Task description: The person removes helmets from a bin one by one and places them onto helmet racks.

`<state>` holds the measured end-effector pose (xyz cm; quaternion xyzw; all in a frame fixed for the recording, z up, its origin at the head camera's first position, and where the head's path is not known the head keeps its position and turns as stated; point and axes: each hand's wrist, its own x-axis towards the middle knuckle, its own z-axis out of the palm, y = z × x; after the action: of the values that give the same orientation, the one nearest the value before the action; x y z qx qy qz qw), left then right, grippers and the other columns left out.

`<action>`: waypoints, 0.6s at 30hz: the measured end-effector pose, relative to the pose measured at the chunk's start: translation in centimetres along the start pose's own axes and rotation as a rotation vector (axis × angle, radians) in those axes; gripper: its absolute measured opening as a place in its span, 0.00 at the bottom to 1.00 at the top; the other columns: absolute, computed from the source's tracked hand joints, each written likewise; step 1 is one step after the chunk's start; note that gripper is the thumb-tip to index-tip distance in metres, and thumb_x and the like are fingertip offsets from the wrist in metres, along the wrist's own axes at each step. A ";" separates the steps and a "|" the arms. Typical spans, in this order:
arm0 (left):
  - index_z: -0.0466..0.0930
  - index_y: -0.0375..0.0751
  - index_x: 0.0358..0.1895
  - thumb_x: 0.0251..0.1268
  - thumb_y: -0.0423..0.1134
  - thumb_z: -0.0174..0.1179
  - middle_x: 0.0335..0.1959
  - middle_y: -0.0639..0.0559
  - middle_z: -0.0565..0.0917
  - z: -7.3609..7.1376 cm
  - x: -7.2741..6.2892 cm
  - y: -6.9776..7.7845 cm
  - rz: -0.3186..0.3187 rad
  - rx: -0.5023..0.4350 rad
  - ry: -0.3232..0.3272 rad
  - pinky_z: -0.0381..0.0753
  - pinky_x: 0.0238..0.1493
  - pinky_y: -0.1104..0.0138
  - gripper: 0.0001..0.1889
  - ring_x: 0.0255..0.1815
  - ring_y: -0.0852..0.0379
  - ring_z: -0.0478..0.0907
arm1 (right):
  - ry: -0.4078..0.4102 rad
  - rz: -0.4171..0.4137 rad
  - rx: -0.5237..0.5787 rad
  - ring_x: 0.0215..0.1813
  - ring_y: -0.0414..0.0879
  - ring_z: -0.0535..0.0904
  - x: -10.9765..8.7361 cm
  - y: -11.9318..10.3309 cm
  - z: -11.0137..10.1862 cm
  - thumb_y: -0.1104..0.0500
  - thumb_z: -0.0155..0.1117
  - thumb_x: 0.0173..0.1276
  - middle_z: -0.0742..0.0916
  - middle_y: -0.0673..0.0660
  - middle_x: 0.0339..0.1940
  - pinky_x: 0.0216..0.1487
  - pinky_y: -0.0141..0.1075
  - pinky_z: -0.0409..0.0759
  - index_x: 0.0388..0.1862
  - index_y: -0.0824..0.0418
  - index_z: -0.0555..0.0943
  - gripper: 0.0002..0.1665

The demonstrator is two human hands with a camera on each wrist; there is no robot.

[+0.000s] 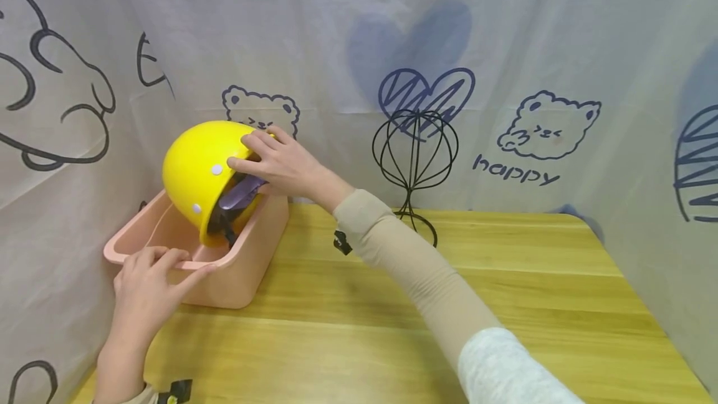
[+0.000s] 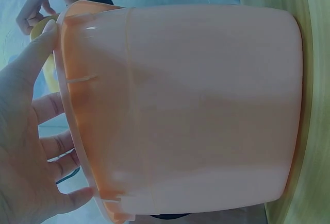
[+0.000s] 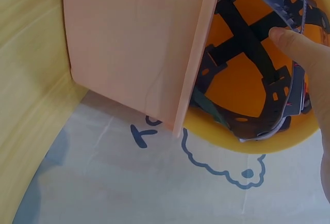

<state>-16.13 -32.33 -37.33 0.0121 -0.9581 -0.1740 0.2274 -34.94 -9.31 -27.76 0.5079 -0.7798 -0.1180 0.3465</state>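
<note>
A yellow hard hat is tilted on its side, partly inside a pink plastic bin at the left of the table. My right hand grips the hat's edge, fingers over the shell. In the right wrist view, the thumb reaches inside by the black suspension straps. A purple band shows inside the hat in the head view. My left hand holds the bin's near rim, with its fingertips over the edge. The left wrist view shows the bin's outer wall beside that hand.
A black wire stand with a round cage top stands at the back of the wooden table, right of the bin. Printed cloth hangs behind the table and along both sides, close to the bin's left.
</note>
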 end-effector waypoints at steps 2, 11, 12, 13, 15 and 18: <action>0.79 0.44 0.39 0.57 0.62 0.64 0.48 0.36 0.74 -0.1 0.0 0.0 0.004 -0.003 0.010 0.58 0.48 0.34 0.24 0.55 0.33 0.65 | 0.025 -0.003 -0.002 0.71 0.51 0.64 0.0 0.1 0.0 0.32 0.60 0.63 0.70 0.58 0.68 0.73 0.45 0.60 0.69 0.38 0.64 0.37; 0.79 0.43 0.40 0.58 0.62 0.64 0.48 0.35 0.74 -0.4 -0.2 -0.4 -0.006 -0.003 0.007 0.57 0.49 0.34 0.24 0.54 0.34 0.65 | 0.126 -0.042 -0.005 0.68 0.52 0.67 -0.1 0.5 0.0 0.32 0.59 0.65 0.73 0.59 0.65 0.71 0.45 0.61 0.67 0.39 0.67 0.34; 0.79 0.43 0.41 0.58 0.61 0.64 0.48 0.35 0.74 -0.3 -0.2 -0.4 -0.003 -0.006 0.009 0.57 0.49 0.34 0.23 0.54 0.34 0.65 | 0.131 -0.044 -0.007 0.67 0.52 0.67 -0.2 0.5 0.0 0.32 0.59 0.65 0.73 0.59 0.65 0.71 0.45 0.62 0.66 0.39 0.68 0.33; 0.79 0.43 0.41 0.58 0.61 0.64 0.48 0.35 0.74 -0.2 -0.2 -0.4 0.000 -0.009 0.012 0.57 0.49 0.34 0.23 0.54 0.34 0.65 | 0.139 -0.046 -0.011 0.67 0.53 0.68 -0.3 0.6 0.0 0.32 0.59 0.65 0.73 0.59 0.65 0.70 0.45 0.62 0.66 0.39 0.68 0.33; 0.79 0.43 0.40 0.59 0.61 0.64 0.49 0.34 0.74 0.0 -0.2 -0.3 0.009 -0.013 0.021 0.57 0.49 0.34 0.23 0.54 0.34 0.66 | 0.157 -0.049 -0.021 0.66 0.53 0.68 -0.6 0.8 0.0 0.33 0.60 0.65 0.74 0.59 0.64 0.69 0.45 0.63 0.65 0.39 0.68 0.32; 0.79 0.43 0.40 0.58 0.60 0.65 0.49 0.34 0.74 0.3 -0.2 -0.2 0.021 -0.018 0.033 0.57 0.49 0.34 0.22 0.54 0.32 0.65 | 0.184 -0.051 -0.039 0.65 0.53 0.70 -0.9 1.1 -0.1 0.34 0.62 0.63 0.74 0.59 0.63 0.68 0.46 0.63 0.64 0.40 0.69 0.32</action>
<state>-16.09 -32.41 -37.70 0.0031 -0.9526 -0.1799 0.2451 -35.47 -7.96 -27.48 0.5293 -0.7291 -0.0948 0.4234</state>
